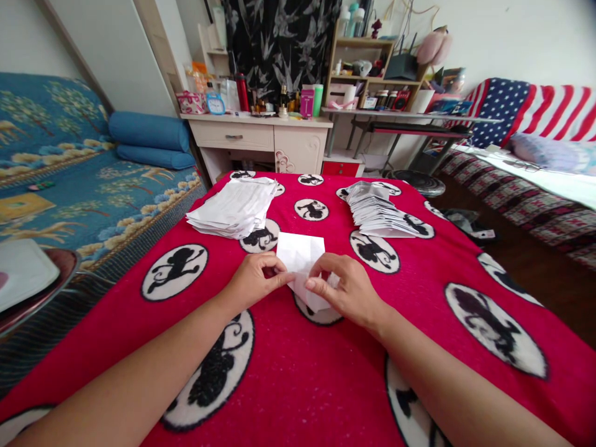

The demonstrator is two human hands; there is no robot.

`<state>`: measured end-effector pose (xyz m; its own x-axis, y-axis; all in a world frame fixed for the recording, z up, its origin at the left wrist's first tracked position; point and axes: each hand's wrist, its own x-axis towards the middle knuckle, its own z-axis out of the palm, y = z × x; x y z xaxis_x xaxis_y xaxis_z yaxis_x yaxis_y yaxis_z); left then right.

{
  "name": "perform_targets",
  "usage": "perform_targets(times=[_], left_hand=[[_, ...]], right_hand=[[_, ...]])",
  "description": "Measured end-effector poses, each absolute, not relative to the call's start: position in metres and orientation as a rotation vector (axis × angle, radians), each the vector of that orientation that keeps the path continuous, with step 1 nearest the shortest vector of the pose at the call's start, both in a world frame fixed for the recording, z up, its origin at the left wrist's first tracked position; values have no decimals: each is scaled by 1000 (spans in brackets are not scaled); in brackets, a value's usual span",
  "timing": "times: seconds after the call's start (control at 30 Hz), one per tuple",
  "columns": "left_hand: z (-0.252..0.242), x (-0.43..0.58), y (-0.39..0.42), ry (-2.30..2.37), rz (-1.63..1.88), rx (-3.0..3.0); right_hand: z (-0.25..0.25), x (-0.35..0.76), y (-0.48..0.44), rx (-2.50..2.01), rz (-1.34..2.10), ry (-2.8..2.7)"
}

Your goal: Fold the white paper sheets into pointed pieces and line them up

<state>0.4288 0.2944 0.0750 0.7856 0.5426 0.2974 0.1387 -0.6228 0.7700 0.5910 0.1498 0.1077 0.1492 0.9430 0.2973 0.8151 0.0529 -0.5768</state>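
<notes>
Between sofa (95, 180) and bed (521, 202), red cloth (307, 379) bears paper stacks (235, 205).

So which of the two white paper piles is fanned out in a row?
The right pile, beyond the right hand: its pieces overlap in a long row, edges showing. The left pile has broader sheets stacked on one another.

One left grip (257, 276), one right grip (347, 285), one white paper (300, 248) between; beyond them, two paper stacks (235, 208); far left, two blue bolsters (149, 131).
</notes>
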Motion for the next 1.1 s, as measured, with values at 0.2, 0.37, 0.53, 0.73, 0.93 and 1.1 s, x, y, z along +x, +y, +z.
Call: perform_targets(times=[0.2,0.37,0.53,0.73,0.93,1.1], left_hand=[[66,430,301,623,681,2053],[66,430,305,557,630,1825],[81,424,304,391,480,1644],[86,424,296,334,321,1845],[75,430,293,376,538,2301],[74,428,297,306,706,2446]], right_hand=[[93,580,153,-2083,209,-1656],[85,587,157,-1935,-14,-1568],[99,587,157,-1662,222,-1338],[104,591,161,-1580,718,-1113],[88,599,162,-1715,671,-1099],[83,601,160,-1825,454,-1314]])
